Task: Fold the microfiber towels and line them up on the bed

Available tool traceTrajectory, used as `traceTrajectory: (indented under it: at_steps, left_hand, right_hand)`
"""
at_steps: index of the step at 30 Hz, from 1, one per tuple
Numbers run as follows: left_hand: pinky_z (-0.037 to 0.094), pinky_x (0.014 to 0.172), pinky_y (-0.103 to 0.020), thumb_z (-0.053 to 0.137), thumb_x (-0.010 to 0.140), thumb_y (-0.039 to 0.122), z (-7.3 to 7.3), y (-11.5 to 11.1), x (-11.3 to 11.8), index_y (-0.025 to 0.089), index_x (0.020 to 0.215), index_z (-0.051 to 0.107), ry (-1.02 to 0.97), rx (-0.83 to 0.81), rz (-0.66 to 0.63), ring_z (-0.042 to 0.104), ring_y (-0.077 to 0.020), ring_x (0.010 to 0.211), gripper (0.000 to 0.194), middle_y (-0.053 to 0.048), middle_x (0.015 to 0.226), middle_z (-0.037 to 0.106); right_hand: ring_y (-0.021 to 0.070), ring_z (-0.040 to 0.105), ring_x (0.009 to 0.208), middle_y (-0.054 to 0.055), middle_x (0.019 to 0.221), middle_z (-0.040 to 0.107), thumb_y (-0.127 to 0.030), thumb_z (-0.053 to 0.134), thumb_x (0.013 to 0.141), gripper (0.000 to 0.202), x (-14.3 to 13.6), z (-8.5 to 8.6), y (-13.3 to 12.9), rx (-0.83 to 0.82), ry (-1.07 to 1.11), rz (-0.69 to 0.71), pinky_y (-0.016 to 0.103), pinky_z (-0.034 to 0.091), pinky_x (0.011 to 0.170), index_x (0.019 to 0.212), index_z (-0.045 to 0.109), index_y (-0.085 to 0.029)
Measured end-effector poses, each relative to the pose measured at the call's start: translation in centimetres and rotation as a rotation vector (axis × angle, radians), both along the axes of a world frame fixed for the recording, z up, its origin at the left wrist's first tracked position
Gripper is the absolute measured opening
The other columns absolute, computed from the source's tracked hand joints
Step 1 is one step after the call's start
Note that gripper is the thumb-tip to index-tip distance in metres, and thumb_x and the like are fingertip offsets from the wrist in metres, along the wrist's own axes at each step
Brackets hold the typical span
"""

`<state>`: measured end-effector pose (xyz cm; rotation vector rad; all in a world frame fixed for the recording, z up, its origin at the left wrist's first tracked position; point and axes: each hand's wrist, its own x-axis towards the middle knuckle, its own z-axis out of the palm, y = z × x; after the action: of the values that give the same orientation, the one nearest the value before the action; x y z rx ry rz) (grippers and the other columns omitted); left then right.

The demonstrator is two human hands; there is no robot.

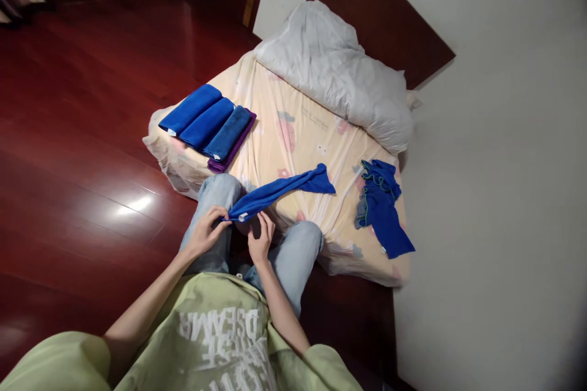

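Observation:
A blue cloth [279, 189], like a small towel and gathered into a long narrow strip, stretches from above my knees onto the bed. Its near end, with a small white label, is pinched between the thumb and fingers of my left hand [208, 231]. My right hand [261, 237] is at the lower edge of this cloth, close to the label. The right fingertips reach the edge or lie just beside it, while the thumb stands apart from them. The cloth's far end rests crumpled on the sheet.
Folded blue cloths [195, 110] and a purple one [233, 149] lie in a row at the bed's left. A rumpled blue pile with green edging [385, 208] is at the right. Beyond are a white quilt [339, 67] and a dark headboard [389, 12]. A wall stands right.

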<state>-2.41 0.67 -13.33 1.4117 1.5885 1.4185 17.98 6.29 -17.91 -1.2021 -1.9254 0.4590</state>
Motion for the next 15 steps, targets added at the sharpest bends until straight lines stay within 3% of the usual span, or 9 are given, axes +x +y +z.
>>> traceTrajectory:
  at_steps: [4, 8, 12, 15]
  left_hand:
    - [0.054, 0.096, -0.036, 0.06, 0.098, 0.039, 0.0, -3.4, 0.1, 0.02, 0.091, 0.062, -0.133, -0.019, 0.049, 0.069, -0.0216, 0.101, 0.02, -0.008, 0.104, 0.073]
    - [0.057, 0.089, -0.037, 0.065, 0.094, 0.04, 0.8, -6.6, 0.2, 0.02, 0.087, 0.06, -0.273, -0.042, 0.134, 0.071, -0.0214, 0.092, 0.022, -0.007, 0.091, 0.072]
    - [0.058, 0.081, -0.033, 0.076, 0.088, 0.04, 3.1, -8.4, -0.9, 0.02, 0.085, 0.06, -0.392, -0.011, 0.249, 0.07, -0.0196, 0.086, 0.026, -0.005, 0.087, 0.072]
    - [0.058, 0.074, -0.029, 0.082, 0.085, 0.037, 5.0, -8.6, -2.3, 0.019, 0.085, 0.062, -0.477, 0.07, 0.257, 0.069, -0.0175, 0.081, 0.027, -0.005, 0.084, 0.071]
  right_hand:
    - [0.0258, 0.059, 0.126, 0.011, 0.136, 0.068, -0.017, 0.056, 0.099, 0.035, -0.5, 2.1, 1.0, 0.039, -0.136, 0.176, 0.048, 0.047, 0.11, 0.127, 0.074, -0.027]
    - [0.024, 0.061, 0.119, 0.006, 0.118, 0.076, -0.011, 0.056, 0.097, 0.031, -0.8, 3.2, 1.9, 0.017, -0.167, 0.331, 0.044, 0.045, 0.107, 0.108, 0.079, -0.027]
    - [0.0231, 0.063, 0.11, 0.005, 0.107, 0.077, -0.007, 0.057, 0.092, 0.029, 0.4, 3.2, 4.0, -0.004, -0.195, 0.293, 0.041, 0.044, 0.101, 0.101, 0.078, -0.024]
    - [0.0235, 0.064, 0.107, 0.006, 0.106, 0.077, -0.005, 0.055, 0.09, 0.029, 2.3, 2.9, 6.5, -0.015, -0.24, 0.214, 0.04, 0.044, 0.099, 0.098, 0.077, -0.023]
